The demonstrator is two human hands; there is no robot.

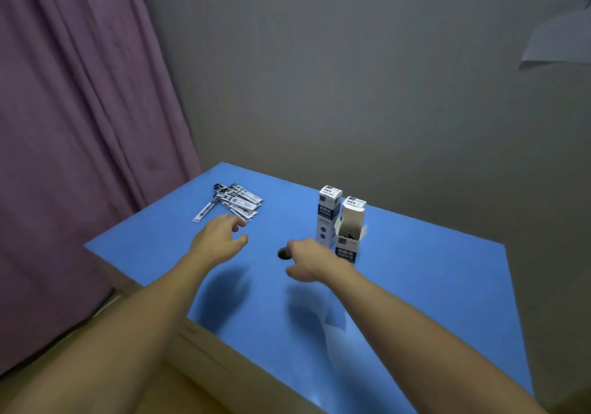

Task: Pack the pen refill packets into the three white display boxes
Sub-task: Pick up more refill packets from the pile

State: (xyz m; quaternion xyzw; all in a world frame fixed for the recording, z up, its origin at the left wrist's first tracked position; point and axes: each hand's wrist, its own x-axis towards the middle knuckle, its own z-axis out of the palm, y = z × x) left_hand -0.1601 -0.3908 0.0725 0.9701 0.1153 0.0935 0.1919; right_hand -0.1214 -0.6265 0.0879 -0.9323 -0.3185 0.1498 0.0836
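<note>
A loose pile of pen refill packets [235,202] lies at the far left of the blue table [415,285]. My left hand [219,237] hovers just short of the pile, fingers apart and holding nothing. A closed white display box [328,213] stands upright at the far middle. In front of it, to the right, a second white box [350,237] stands with its lid flipped up and dark contents inside. My right hand [308,260] is just left of that open box, fingers curled; no packet shows in it. I see only two boxes.
A small dark round hole [282,253] sits in the table top beside my right hand. A purple curtain [80,125] hangs at the left and a grey wall stands behind. The table's near edge runs diagonally, with a brown floor [198,365] beyond it.
</note>
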